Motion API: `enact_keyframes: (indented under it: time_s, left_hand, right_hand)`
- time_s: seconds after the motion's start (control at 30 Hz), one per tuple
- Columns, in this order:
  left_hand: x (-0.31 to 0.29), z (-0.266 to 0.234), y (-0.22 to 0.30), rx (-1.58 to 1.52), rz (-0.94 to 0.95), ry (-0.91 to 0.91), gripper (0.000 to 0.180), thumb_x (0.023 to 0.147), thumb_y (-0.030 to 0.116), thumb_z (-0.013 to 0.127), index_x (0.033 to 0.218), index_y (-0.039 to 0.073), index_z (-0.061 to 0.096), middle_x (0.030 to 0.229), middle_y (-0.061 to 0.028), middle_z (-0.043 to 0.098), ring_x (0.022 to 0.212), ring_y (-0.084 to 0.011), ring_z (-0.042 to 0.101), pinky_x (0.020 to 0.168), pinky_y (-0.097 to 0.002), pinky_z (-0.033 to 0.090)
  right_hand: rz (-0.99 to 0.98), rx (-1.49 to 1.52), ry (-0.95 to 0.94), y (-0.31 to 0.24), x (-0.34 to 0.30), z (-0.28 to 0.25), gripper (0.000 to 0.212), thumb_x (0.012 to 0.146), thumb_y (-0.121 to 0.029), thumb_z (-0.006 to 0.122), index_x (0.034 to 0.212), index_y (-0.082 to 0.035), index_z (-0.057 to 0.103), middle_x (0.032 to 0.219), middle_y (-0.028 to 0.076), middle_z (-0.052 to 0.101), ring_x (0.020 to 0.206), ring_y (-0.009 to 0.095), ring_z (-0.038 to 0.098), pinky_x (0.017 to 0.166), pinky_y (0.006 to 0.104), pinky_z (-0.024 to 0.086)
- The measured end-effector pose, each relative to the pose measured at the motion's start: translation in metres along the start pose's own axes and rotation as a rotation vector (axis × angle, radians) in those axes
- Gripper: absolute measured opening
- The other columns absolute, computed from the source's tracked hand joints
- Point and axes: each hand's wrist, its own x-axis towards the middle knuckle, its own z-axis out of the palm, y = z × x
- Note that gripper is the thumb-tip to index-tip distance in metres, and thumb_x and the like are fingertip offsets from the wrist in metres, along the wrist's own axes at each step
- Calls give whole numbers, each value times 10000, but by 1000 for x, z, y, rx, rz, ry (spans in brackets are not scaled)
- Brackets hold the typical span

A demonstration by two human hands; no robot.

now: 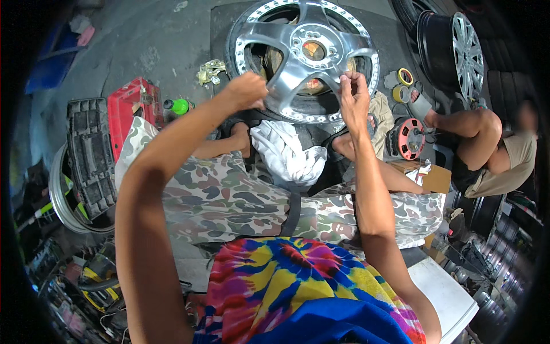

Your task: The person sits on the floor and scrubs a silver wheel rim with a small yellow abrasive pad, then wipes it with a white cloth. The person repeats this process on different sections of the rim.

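A polished silver alloy wheel rim (285, 80) with wide spokes lies in front of me, face up, with bolt holes round its edge. My left hand (247, 90) is curled closed above the rim's left side; whatever its fingers hold is hidden. Over the rim's right edge, my right hand (355, 94) has thumb and fingers pinched together, and anything between them is too small to name. A crumpled white cloth (289, 152) lies between my feet, just below the rim.
A red toolbox (123, 109) and a green bottle (180, 106) stand at left, near a crumpled yellowish cloth (211, 71). Tape rolls (405, 77), a red reel (411, 139) and a seated person (498, 143) are at right. Another wheel (452, 54) stands far right.
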Motion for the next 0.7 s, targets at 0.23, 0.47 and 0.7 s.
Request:
enact_keyframes:
  time_s: [0.23,0.47,0.7]
  left_hand:
    - [40,16,94,-170,-132,323,447,822,548,805,821,104,755,868,-85,722,915,-285,722,779,-424,529]
    - [1,-62,11,-353,-176,-66,417,849,375,831,984,-10,745,982,-228,739,1006,-422,717,863,-522,561]
    - [-101,-116,-89,-536,-465,-39,371,879,396,837,956,34,817,952,-266,772,1019,-395,760,941,-465,591]
  right_hand:
    - [-171,-206,-225,23,10,-5,224,1029,-217,730,1055,1,684,920,36,670,823,150,630,754,302,515]
    - [-340,-388,-367,2,8,0,210,980,-192,756,1072,-19,681,977,160,662,901,353,677,824,428,537]
    - [-296,-462,-491,6,-17,10,212,987,-194,752,1120,-43,687,1071,179,684,1059,395,702,931,454,556]
